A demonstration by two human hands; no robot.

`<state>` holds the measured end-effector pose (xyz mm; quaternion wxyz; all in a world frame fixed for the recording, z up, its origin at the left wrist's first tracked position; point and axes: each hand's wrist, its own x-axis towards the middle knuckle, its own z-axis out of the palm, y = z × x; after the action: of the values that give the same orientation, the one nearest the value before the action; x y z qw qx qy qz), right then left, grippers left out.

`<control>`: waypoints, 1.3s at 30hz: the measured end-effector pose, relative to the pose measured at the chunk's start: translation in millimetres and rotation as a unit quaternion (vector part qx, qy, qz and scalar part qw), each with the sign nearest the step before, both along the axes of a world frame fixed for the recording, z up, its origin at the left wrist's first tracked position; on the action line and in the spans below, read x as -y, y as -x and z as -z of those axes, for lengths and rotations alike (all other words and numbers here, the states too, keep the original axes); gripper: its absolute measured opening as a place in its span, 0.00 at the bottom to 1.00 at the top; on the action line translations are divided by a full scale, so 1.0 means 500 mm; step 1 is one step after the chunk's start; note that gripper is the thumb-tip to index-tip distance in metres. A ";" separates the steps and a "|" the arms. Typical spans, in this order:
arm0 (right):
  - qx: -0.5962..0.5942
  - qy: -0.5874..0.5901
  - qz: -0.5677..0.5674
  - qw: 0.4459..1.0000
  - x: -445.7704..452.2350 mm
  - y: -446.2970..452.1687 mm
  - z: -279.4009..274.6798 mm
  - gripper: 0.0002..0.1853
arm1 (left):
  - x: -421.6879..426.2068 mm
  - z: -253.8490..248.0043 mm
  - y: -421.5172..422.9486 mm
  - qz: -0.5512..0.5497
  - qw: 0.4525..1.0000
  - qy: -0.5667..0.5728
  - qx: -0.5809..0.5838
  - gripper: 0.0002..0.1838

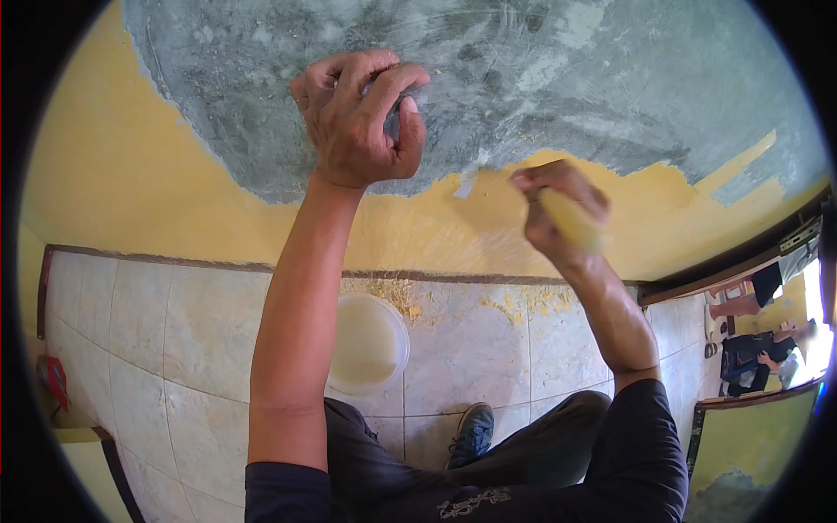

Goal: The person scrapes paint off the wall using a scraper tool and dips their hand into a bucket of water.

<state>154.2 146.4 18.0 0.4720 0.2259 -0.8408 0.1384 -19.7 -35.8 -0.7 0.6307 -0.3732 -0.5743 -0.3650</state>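
Note:
My left hand (362,113) is braced against the wall on a bare grey area (488,96), its fingers bent and spread. I see nothing held in it. My right hand (562,205), smeared by motion, is closed around a yellow-handled tool (571,220). The tool's working end is too blurred to make out. Just left of that hand, yellow paint (418,227) meets the grey surface along a ragged edge. A small pale grey patch (466,185) shows in the paint there.
A white bucket (403,344) of cloudy liquid stands on the tiled floor, below my left hand. Yellow paint flakes (414,309) lie along the wall's base. My shoe (472,431) is behind them. Farther right, a person (754,357) is visible through an opening.

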 end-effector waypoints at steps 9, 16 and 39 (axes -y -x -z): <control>-0.073 0.012 0.016 0.997 0.007 -0.005 -0.011 0.13 | -0.005 0.002 0.005 0.006 1.000 0.007 0.003 0.10; -0.084 -0.026 0.030 0.996 0.003 0.001 0.002 0.11 | 0.001 -0.006 0.004 -0.004 1.000 0.008 -0.001 0.09; -0.047 0.029 0.010 0.998 0.013 0.008 0.023 0.10 | 0.002 -0.006 -0.007 0.001 1.000 0.023 0.001 0.09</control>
<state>150.4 140.0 6.5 0.5184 0.2099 -0.8158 0.1469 -16.0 -36.8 2.3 0.6209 -0.3880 -0.5826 -0.3528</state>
